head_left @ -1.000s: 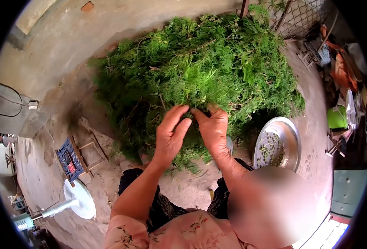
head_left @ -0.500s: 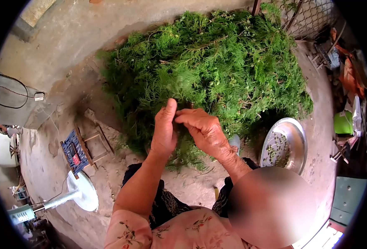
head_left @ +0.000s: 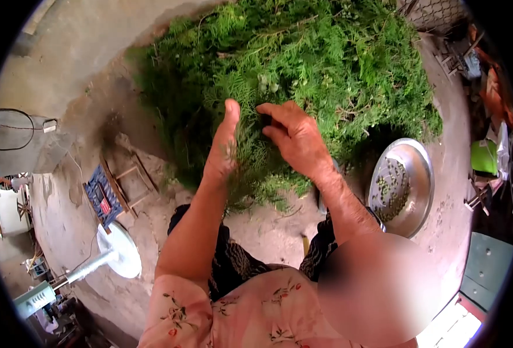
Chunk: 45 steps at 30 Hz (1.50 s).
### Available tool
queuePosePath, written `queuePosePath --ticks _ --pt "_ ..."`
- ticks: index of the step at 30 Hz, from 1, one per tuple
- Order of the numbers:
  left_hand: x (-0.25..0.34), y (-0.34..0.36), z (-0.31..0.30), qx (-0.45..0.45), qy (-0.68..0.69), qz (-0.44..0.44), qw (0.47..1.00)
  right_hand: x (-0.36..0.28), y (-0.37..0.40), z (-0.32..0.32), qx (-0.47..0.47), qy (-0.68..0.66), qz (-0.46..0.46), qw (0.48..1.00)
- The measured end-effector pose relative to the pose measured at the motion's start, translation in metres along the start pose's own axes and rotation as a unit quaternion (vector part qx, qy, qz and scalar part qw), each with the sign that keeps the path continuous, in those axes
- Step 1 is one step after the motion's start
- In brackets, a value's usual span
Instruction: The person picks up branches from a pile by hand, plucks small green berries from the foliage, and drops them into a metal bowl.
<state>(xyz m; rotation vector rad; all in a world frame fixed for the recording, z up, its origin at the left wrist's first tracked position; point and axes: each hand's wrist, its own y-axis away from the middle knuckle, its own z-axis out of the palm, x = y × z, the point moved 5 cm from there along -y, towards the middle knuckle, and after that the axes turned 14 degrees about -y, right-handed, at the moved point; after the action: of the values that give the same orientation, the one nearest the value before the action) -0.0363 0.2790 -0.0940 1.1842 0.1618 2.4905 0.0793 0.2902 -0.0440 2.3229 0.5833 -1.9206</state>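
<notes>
Feathery green conifer sprigs, flat and scale-leaved, lie in a large pile (head_left: pixel 326 69) in front of me. My left hand (head_left: pixel 224 145) is at the pile's near edge with its thumb pointing up. A leafy sprig (head_left: pixel 246 142) hangs beside its palm and across the wrist, apparently held by fingers that are mostly hidden. To the right, my right hand (head_left: pixel 298 139) has its thumb and bent fingers apart, and nothing shows between them. A metal basin (head_left: pixel 422 174) at the right contains many small green, round pieces (head_left: pixel 390 188).
At left are a small wooden-framed stool (head_left: pixel 107 197) and a white fan (head_left: pixel 123 249). A wall (head_left: pixel 88 52) rises behind the pile. A bright green container (head_left: pixel 484 158) and clutter line the right side, above a grey-green cabinet (head_left: pixel 488 267).
My hands have moved farther forward in view and apart; the right fingers have opened from a pinch near the left thumb. The view has tilted, so the pile and basin appear higher.
</notes>
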Motion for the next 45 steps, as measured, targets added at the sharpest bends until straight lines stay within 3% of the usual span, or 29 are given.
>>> queuePosePath --ticks 2,3,4,5,6,7,8,9,10,12,14,15,16,18,19,20,21,22,28,30,31,32,34,38,43,45 --pt "-0.008 0.0 -0.022 0.136 -0.109 -0.037 0.984 0.007 0.002 0.002 -0.016 0.008 -0.001 1.0" --pt "-0.004 0.006 -0.01 0.061 -0.092 -0.057 0.992 0.007 0.001 0.003 -0.025 0.033 -0.01 0.999" --pt "-0.008 0.005 -0.021 0.066 -0.091 -0.062 0.992 0.007 0.001 0.004 -0.033 0.058 -0.02 0.998" --pt "0.002 0.003 -0.027 -0.013 -0.255 0.136 0.957 0.007 0.001 0.005 -0.027 0.082 -0.041 0.995" --pt "0.014 0.017 -0.01 -0.091 -0.401 0.322 0.853 0.01 0.004 0.007 -0.03 0.077 -0.032 0.996" --pt "0.016 0.023 -0.006 -0.075 -0.39 0.361 0.844 0.011 0.005 0.008 -0.041 0.093 -0.05 0.994" --pt "0.019 0.023 -0.001 -0.073 -0.39 0.358 0.845 0.011 0.005 0.009 -0.051 0.109 -0.07 0.99" --pt "0.013 0.011 -0.013 0.034 -0.267 0.132 0.954 0.01 0.005 0.008 -0.044 0.095 -0.079 0.991" --pt "-0.004 0.009 -0.024 0.138 -0.12 -0.103 0.978 0.009 0.004 0.006 -0.044 0.095 -0.078 0.991" --pt "-0.007 0.008 -0.04 0.141 -0.195 -0.08 0.967 0.016 0.003 -0.002 -0.01 -0.16 0.035 0.986" --pt "0.008 0.014 -0.031 0.172 -0.299 0.057 0.937 0.021 0.001 -0.009 0.028 -0.192 0.066 0.979" --pt "0.005 0.012 -0.032 0.228 -0.214 -0.033 0.949 0.026 0.002 -0.015 0.057 -0.213 0.117 0.968" --pt "0.009 0.009 -0.031 0.222 -0.214 -0.028 0.951 0.031 0.003 -0.023 0.087 -0.232 0.167 0.954" --pt "0.003 0.005 -0.016 0.036 -0.034 -0.1 0.994 0.031 0.001 -0.035 0.096 -0.243 0.157 0.952" --pt "0.006 0.005 -0.019 0.091 -0.053 -0.087 0.991 0.03 0.002 -0.039 0.113 -0.266 0.179 0.94" --pt "0.009 0.002 -0.016 0.089 -0.054 -0.084 0.991 0.03 0.001 -0.042 0.13 -0.289 0.201 0.927" --pt "0.01 0.004 -0.02 0.16 -0.056 -0.095 0.981 0.029 0.001 -0.044 0.129 -0.286 0.211 0.926" --pt "0.008 0.008 -0.025 0.232 -0.058 -0.109 0.965 0.029 0.002 -0.045 0.13 -0.286 0.213 0.925" --pt "0.011 0.014 -0.019 0.222 -0.122 -0.136 0.958 0.027 0.002 -0.045 0.096 -0.263 0.204 0.938" --pt "0.016 0.014 -0.013 0.179 -0.152 -0.069 0.97 0.024 0.0 -0.047 0.108 -0.255 0.183 0.943" --pt "0.021 0.013 -0.008 0.231 -0.176 -0.022 0.957 0.025 0.0 -0.049 0.13 -0.265 0.162 0.942" --pt "0.029 0.018 0.004 0.203 -0.204 0.015 0.958 0.024 0.0 -0.051 0.152 -0.274 0.141 0.939" --pt "0.022 0.014 0.004 0.137 -0.224 0.025 0.965 0.023 -0.001 -0.05 0.164 -0.277 0.128 0.938" --pt "0.011 0.013 0.006 0.139 -0.221 0.009 0.965 0.016 -0.001 -0.033 0.084 -0.235 0.033 0.968" --pt "0.008 0.012 0.003 0.158 -0.246 0.035 0.956 0.014 0.007 -0.016 0.05 -0.229 0.098 0.967" --pt "0.011 0.013 0.008 0.156 -0.253 0.05 0.953 0.014 0.009 -0.014 0.044 -0.223 0.081 0.97"
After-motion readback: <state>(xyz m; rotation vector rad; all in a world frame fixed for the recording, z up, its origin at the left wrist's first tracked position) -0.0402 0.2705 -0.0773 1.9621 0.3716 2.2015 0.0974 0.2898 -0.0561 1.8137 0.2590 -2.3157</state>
